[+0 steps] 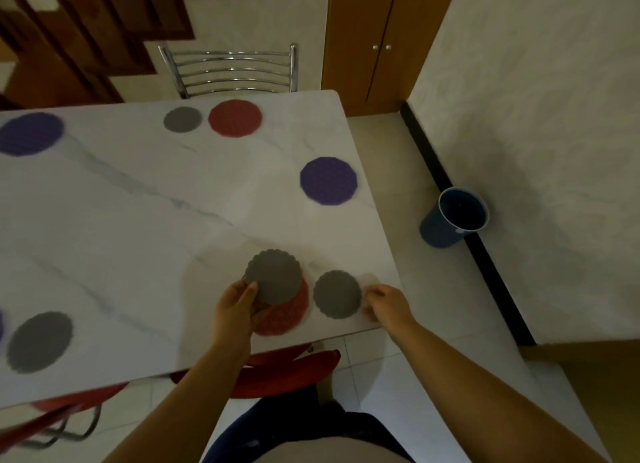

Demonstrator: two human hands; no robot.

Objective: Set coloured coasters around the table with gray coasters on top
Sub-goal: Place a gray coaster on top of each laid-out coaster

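The white marble-look table (138,220) fills most of the view, and both forearms reach in over its near edge. The left hand (237,307) is turned palm-in, thumb on top and fingers curled beneath, pinching the near-left rim of a gray coaster (274,277) and holding it tilted over a red coaster (287,315) that lies flat just under and to the right of that hand. The right hand (386,305) rests near the table's corner with its fingers bent toward the right rim of a second gray coaster (337,294); that one lies flat on the table between the two hands, and I cannot tell whether the fingertips grip its edge or only touch it.

Well beyond the right hand lies a purple coaster (328,181). Farther off, past both hands at the far edge, a red coaster (234,118) sits just beside a small gray coaster (182,119). Far to the left of the left hand are another purple coaster (30,133) and, nearer the front edge, a blurred gray coaster (40,342).

A red chair (277,372) stands under the forearms, a chrome chair (230,69) at the far side, and a blue bin (453,217) on the floor right of the right hand. No writing or labels can be read.
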